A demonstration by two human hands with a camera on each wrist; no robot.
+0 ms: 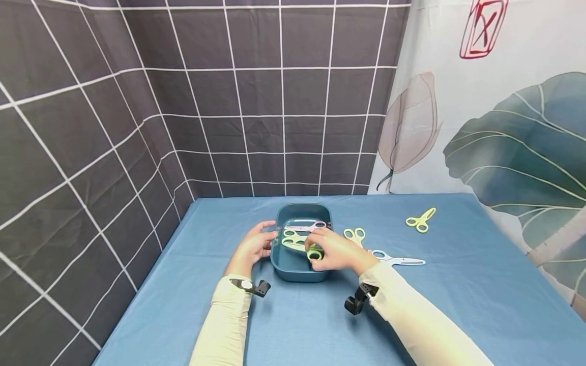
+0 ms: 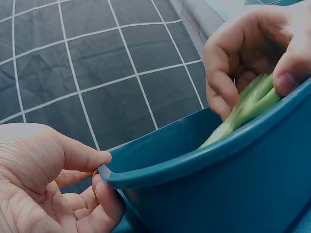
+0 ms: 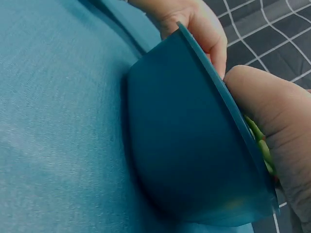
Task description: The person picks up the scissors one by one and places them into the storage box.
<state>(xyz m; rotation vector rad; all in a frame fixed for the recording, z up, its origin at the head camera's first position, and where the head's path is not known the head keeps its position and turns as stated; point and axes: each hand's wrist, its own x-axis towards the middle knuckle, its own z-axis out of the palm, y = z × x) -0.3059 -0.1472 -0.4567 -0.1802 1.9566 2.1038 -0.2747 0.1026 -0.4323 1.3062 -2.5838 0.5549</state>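
A blue plastic bin (image 1: 299, 276) stands on the table with several scissors inside, among them pink-handled scissors (image 1: 319, 224) and green-handled scissors (image 1: 290, 234). My left hand (image 1: 253, 247) is at the bin's left side; in the left wrist view its thumb and fingers pinch the rim (image 2: 141, 177). My right hand (image 1: 336, 250) grips yellow-green scissors (image 2: 252, 104) by the handles, low over the bin's right part, blades slanting down inside. In the right wrist view the bin wall (image 3: 189, 141) hides most of these scissors.
Right of the bin lie yellow-handled scissors (image 1: 354, 236) and white scissors with a blue-tinged handle (image 1: 405, 261), partly behind my right hand. Farther right are small yellow scissors (image 1: 421, 221). A dark gridded cloth (image 1: 261, 137) hangs behind the blue-covered table (image 1: 183, 305).
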